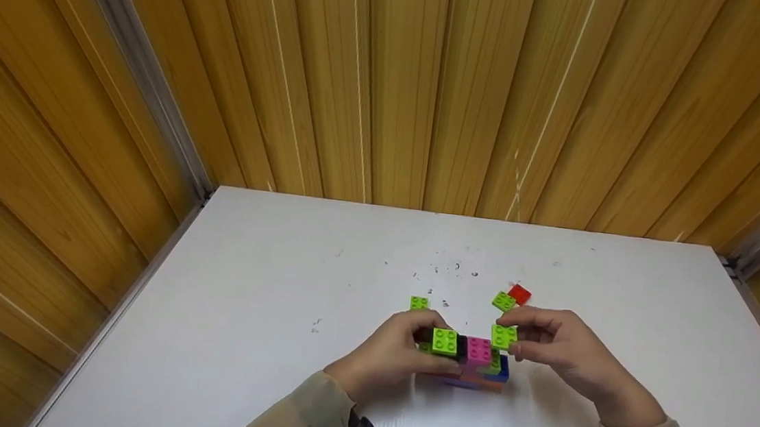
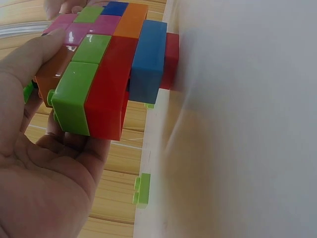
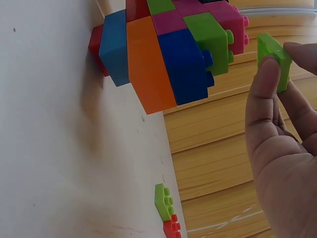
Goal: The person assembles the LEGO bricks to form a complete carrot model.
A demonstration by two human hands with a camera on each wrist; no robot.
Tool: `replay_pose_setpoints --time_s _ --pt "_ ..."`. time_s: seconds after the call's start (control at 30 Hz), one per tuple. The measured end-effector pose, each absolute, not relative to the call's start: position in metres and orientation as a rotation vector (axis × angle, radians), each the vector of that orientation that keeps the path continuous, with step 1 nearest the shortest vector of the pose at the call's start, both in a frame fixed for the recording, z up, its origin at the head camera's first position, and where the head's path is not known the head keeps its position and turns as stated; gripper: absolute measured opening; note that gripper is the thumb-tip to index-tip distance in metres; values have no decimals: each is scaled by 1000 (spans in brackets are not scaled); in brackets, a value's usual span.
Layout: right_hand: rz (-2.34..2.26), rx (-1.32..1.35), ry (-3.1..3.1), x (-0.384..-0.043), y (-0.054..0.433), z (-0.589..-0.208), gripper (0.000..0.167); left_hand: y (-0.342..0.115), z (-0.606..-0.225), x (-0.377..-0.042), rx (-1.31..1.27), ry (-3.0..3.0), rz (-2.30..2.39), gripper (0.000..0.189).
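Note:
A stack of toy building bricks [image 3: 151, 54] in red, orange, blue, green and pink stands on the white table. Around its left side, my left hand [image 1: 392, 349] grips it, thumb on the near face and fingers behind, as the left wrist view also shows. One green brick [image 1: 444, 341] tops the stack on the left, beside a pink brick [image 1: 479, 351]. My right hand [image 1: 564, 350] pinches a loose green brick [image 3: 275, 60] between thumb and fingers. That brick is held just off the right end of the stack, apart from it in the right wrist view.
Behind the left hand lies a green brick [image 1: 419, 303] on the table [image 1: 263, 286]. Farther right, another green brick [image 1: 504, 301] lies against a red brick [image 1: 519, 294]. Wood-patterned panels [image 1: 397, 91] wall the table's back and sides.

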State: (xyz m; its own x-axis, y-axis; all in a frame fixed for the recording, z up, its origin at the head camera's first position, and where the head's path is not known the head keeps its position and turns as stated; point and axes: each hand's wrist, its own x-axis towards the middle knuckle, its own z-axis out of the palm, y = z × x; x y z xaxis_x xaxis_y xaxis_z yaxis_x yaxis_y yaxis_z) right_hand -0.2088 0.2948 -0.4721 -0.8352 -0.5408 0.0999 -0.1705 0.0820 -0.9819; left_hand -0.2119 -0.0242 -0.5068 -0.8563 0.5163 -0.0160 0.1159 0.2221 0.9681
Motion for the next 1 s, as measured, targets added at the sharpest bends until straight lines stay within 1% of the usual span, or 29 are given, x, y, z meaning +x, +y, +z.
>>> replay_pose_setpoints --time_s 0.47,1.0 --pt "-1727 -831 2228 -196 279 -470 31 -22 -507 -211 627 2135 1696 27" --pt "-1606 -694 2467 -189 266 -465 26 -25 -507 -211 604 2170 1673 29"
